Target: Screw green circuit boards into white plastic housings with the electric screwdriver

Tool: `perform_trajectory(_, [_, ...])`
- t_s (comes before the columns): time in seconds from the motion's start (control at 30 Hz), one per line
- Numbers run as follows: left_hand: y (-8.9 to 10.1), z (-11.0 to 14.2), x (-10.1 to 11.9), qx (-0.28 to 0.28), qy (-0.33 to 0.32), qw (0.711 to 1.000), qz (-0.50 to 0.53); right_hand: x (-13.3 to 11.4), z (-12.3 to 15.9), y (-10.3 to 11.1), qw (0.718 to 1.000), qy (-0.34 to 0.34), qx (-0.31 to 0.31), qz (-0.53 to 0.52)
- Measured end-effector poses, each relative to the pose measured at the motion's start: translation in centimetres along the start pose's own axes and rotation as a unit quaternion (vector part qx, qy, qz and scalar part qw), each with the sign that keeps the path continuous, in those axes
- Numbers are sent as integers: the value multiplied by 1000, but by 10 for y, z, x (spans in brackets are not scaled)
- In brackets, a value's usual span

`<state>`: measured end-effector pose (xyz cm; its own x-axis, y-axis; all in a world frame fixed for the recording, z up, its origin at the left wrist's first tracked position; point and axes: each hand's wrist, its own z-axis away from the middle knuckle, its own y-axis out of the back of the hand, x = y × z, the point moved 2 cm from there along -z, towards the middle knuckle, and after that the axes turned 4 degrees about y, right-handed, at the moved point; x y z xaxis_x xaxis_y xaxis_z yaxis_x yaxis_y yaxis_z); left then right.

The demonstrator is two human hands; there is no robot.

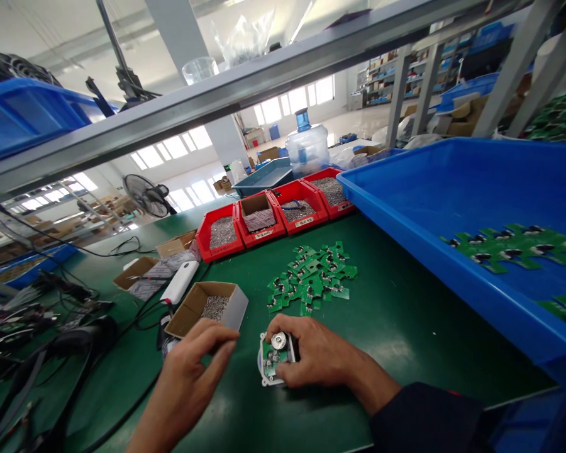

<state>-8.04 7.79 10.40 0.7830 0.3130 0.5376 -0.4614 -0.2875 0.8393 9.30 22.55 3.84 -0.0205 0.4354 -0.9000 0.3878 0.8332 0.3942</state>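
My right hand (318, 352) grips a small white plastic housing (265, 379) on the green table, thumb and fingers on its rim. Inside sit a green circuit board (268, 350) and a round silvery part (278, 341). To its left hovers my left hand (193, 371), thumb and forefinger tips brought together in a pinch; anything between them is too small to make out. Just behind that hand is a cardboard box (238, 308) with small metal pieces (216, 307). Beyond the housing lies a pile of green circuit boards (311, 274).
Red bins (221, 255) of small metal parts line the back. A large blue tray (405, 233) holding more boards occupies the right. A white device (180, 283), open cartons (139, 274) and black cables (136, 396) lie left. A metal shelf beam (245, 82) crosses above.
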Motion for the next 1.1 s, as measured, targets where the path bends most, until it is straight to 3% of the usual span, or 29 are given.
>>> perform_trajectory(0.07, [19,1,-37,120,111,984,-69,0,0,0,1000,-3,-6,-2])
perform_trajectory(0.1, [27,2,-57,153,182,966,-104,0,0,1,1000,-5,-8,-3])
perform_trajectory(0.17, [35,6,-93,152,305,932,-127,0,-1,1,1000,-13,-13,-2])
perform_trajectory(0.23, [34,11,-120,135,372,913,-101,0,-2,0,1000,-19,-14,4])
perform_trajectory(0.37, [16,15,-148,152,403,902,-25,1,-3,-1,999,-28,-29,0])
perform_trajectory(0.53, [3,18,-161,244,396,874,142,3,-3,-2,999,-35,-30,-1])
perform_trajectory(0.67, [9,24,-141,280,326,840,331,2,-1,-1,999,-25,-29,-6])
perform_trajectory(0.77, [15,21,-99,228,260,797,496,1,-1,0,999,-25,-23,-9])
perform_trajectory(0.83, [19,16,-61,218,213,811,499,1,-1,1,999,-25,-20,-11])
perform_trajectory(0.9, [23,10,-22,262,153,830,468,0,-1,0,999,-25,-18,-13])
perform_trajectory(0.97, [25,5,11,306,54,826,471,0,-1,0,999,-24,-17,-17])
perform_trajectory(1.03, [27,1,34,314,-43,815,484,0,-2,0,999,-25,-17,-22])
perform_trajectory(1.1, [26,-5,47,285,-84,820,489,-1,-2,1,999,-25,-16,-24])
